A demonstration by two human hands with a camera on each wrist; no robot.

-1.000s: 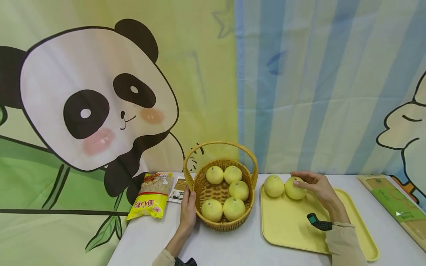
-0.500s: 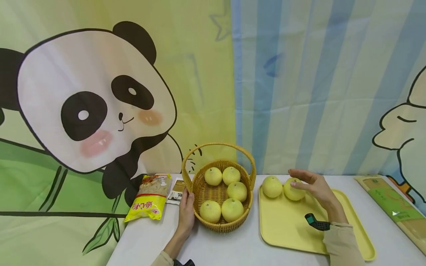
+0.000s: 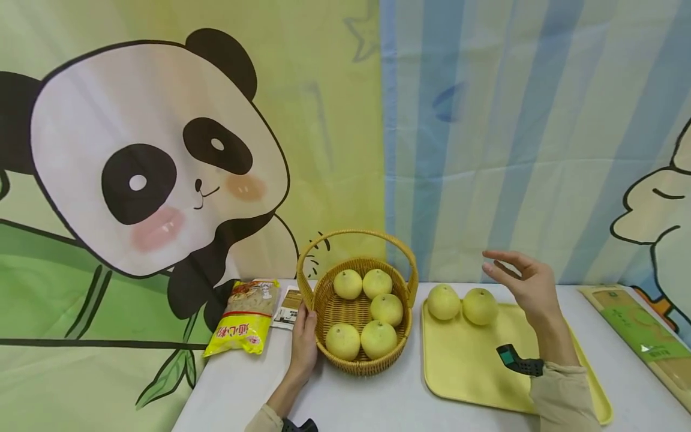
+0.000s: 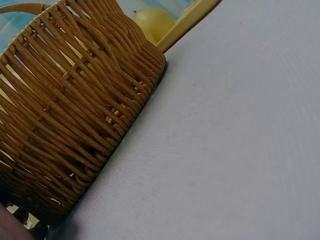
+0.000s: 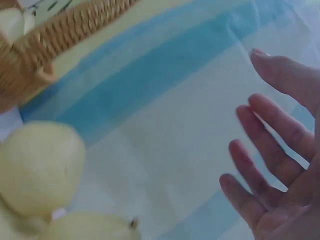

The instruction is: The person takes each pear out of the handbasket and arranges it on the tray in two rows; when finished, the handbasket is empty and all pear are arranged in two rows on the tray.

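A wicker basket [image 3: 337, 312] with a tall handle stands on the table, with several pale yellow pears [image 3: 342, 342] inside. My left hand [image 3: 304, 348] rests against the basket's left outer side, its fingers fairly straight. Only a dark bit of that hand shows at the lower-left corner of the left wrist view, beside the basket [image 4: 75, 100]. To the right, two pears [image 3: 480, 306] sit side by side at the back left of a yellow tray [image 3: 475, 366]. My right hand [image 3: 531, 288] is raised above the tray, apart from the pears, fingers spread and holding nothing.
Left of the basket lie a yellow bag of dry food [image 3: 245, 318] and a small white-and-brown packet [image 3: 288, 309]. A long green-and-tan package [image 3: 639, 336] lies at the right. A printed curtain [image 3: 459, 150] hangs behind the table.
My right hand has let go of the right-hand pear on the tray and lifted up and to the right. The left hand stays at the basket, and the pears have not moved.
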